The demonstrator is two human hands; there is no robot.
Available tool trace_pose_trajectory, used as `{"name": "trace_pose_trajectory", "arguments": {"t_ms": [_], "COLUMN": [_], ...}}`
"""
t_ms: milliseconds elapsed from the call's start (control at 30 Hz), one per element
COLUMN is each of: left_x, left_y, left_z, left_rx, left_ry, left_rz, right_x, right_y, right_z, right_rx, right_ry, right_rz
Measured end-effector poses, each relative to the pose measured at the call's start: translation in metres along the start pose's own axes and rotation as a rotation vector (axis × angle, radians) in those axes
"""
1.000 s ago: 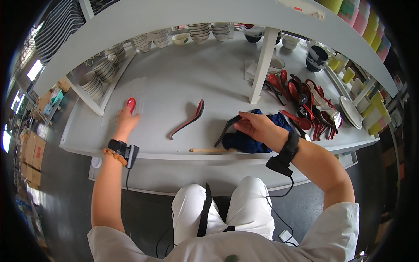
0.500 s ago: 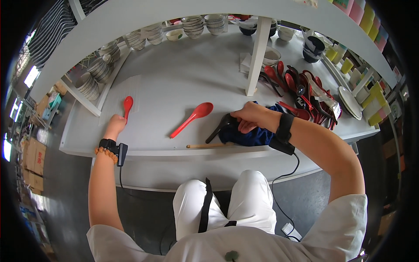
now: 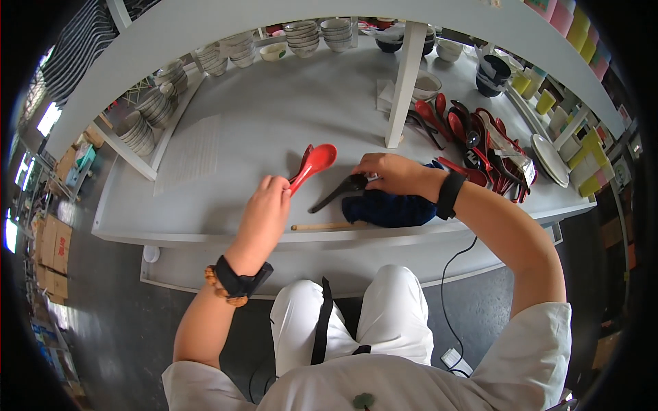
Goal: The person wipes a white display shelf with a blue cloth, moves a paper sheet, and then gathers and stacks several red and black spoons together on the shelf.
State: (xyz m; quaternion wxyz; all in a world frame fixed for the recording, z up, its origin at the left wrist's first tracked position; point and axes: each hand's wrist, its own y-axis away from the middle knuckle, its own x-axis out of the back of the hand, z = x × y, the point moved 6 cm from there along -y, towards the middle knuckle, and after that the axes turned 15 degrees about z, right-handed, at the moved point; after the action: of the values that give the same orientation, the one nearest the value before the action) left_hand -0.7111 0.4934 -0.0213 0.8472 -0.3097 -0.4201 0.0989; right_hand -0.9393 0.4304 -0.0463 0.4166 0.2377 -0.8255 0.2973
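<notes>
My left hand (image 3: 266, 204) is closed at the handle of a red spoon (image 3: 319, 158), whose bowl points away to the right. A second red spoon (image 3: 306, 155) shows partly behind it; the hand hides how the two handles lie. My right hand (image 3: 391, 172) has its fingers closed on the bowl end of a black spoon (image 3: 336, 193). That spoon's handle slants down to the left, close to the table. Under the right hand a dark blue cloth (image 3: 394, 209) lies bunched up.
A thin wooden stick (image 3: 322, 227) lies along the front edge. Right of the white post (image 3: 406, 89) is a pile of red and black spoons (image 3: 480, 144), beside white plates (image 3: 548, 161). Stacked bowls (image 3: 302, 38) line the back and left. A paper sheet (image 3: 188, 154) lies left.
My left hand has moved right from the far left with its red spoon, reaching the red spoon that lay mid-table. My right hand and the black spoon have shifted slightly left.
</notes>
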Motion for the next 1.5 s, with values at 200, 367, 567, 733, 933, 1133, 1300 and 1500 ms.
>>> {"name": "trace_pose_trajectory", "arguments": {"t_ms": [200, 367, 567, 733, 933, 1133, 1300, 1500], "left_x": [-0.021, -0.028, -0.028, -0.041, -0.053, -0.066, -0.065, -0.057], "left_y": [0.011, 0.021, 0.021, 0.022, 0.023, 0.022, 0.020, 0.017], "left_z": [0.005, 0.008, 0.025, 0.033, 0.040, 0.030, 0.032, 0.032], "left_rx": [-0.066, -0.130, -0.066, -0.027, 0.037, 0.142, 0.089, 0.025], "left_ry": [-0.153, -0.144, -0.079, 0.095, 0.185, 0.225, 0.155, 0.095], "left_rz": [-0.095, -0.057, -0.084, -0.114, -0.135, -0.219, -0.191, -0.121], "right_x": [0.000, 0.005, 0.007, 0.005, 0.008, 0.011, 0.084, 0.189], "right_y": [0.013, 0.011, 0.009, 0.005, 0.007, 0.007, 0.031, 0.105], "right_z": [-0.014, -0.006, -0.002, 0.013, 0.017, 0.006, -0.002, 0.054], "right_rx": [0.208, 0.040, -0.190, -0.282, -0.288, -0.263, -0.256, -0.441], "right_ry": [0.152, 0.050, 0.025, 0.023, 0.001, 0.057, 0.136, 0.531], "right_rz": [0.144, 0.197, 0.222, 0.266, 0.308, 0.298, 0.450, 0.554]}}
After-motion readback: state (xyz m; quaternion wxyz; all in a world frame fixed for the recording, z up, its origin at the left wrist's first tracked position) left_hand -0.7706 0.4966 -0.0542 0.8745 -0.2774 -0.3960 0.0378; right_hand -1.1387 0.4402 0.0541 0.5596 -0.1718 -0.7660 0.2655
